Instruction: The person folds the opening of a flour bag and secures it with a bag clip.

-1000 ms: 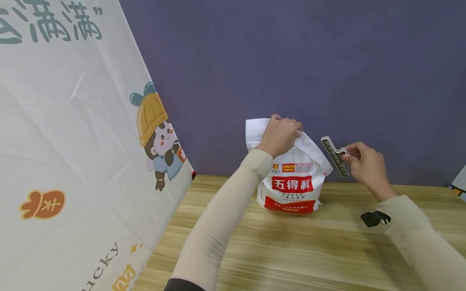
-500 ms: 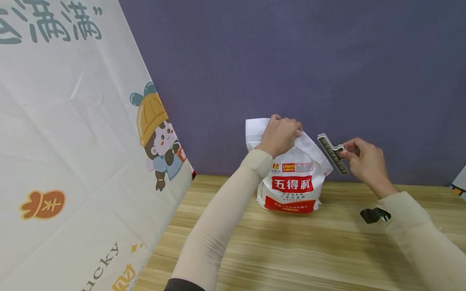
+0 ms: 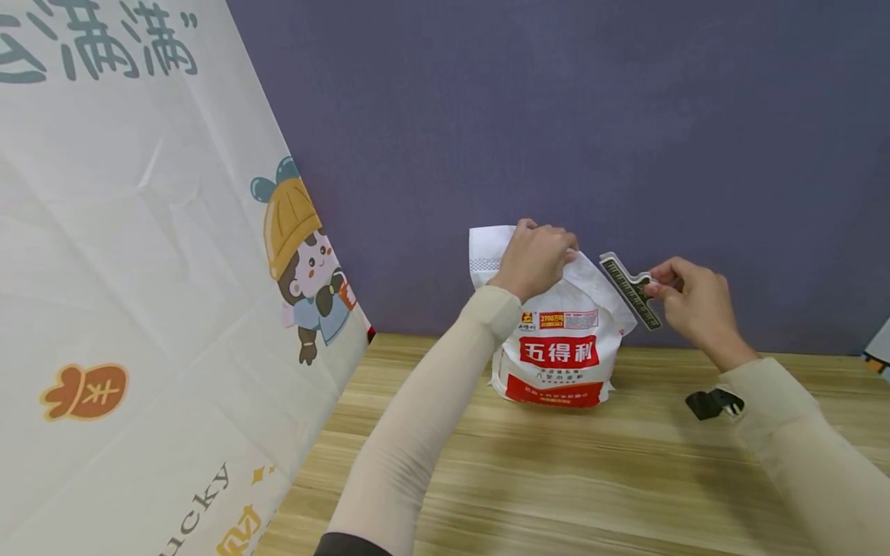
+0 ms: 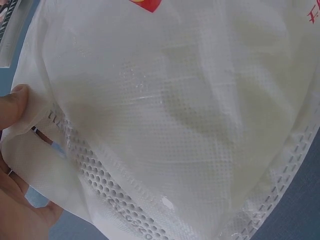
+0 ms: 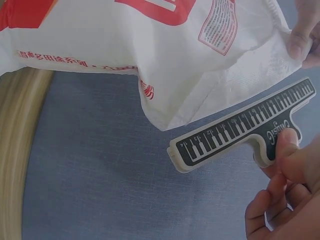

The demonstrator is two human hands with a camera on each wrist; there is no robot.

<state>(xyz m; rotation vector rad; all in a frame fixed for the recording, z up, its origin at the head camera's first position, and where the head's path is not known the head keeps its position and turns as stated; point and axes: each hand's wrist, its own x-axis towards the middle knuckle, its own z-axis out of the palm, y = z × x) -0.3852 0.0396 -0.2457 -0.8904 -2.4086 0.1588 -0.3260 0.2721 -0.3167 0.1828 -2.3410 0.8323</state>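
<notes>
A white bag with red Chinese print (image 3: 556,351) stands upright on the wooden table, its top slanting down to the right. My left hand (image 3: 534,259) grips the bag's top edge; in the left wrist view its thumb presses the white woven material near a perforated band. Just right of the bag, my right hand (image 3: 698,305) pinches a long clip (image 3: 631,292) by its handle. Piano keys and the word "music" are printed on the clip (image 5: 240,127), which in the right wrist view lies close along the bag's slanted edge. Whether the two touch I cannot tell.
A dark blue-grey panel (image 3: 556,116) rises behind the bag. At the left stands a white sheet (image 3: 139,270) with cartoon figures and lettering. The wooden table (image 3: 556,479) spreads in front, and a white printed corner (image 3: 879,347) shows at the far right.
My right hand has moved a little left and up, bringing the clip nearer the bag's slanted edge. The left hand and the bag have stayed in place.
</notes>
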